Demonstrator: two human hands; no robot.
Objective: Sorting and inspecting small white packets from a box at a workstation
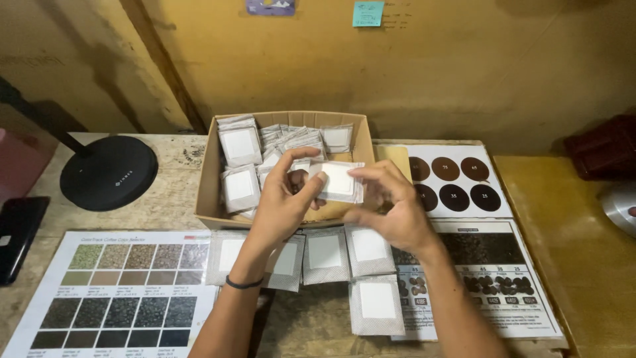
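Note:
Both my hands are raised over the front edge of a cardboard box (211, 179) and hold one small grey packet with a white square face (339, 180) between them. My left hand (283, 202) pinches its left end with thumb and fingers. My right hand (391, 209) grips its right end. The box is full of several similar packets (240, 146), some upright, some leaning. In front of the box, several packets (324, 253) lie flat in a row on the table, with one more (376, 303) below them. A dark band sits on my left wrist.
A colour chart of sample squares (112, 292) lies at the front left. Another chart with brown circles (457, 182) and bean pictures lies at the right. A black round lamp base (109, 172) stands at the left, a dark phone (16, 232) at the far left edge.

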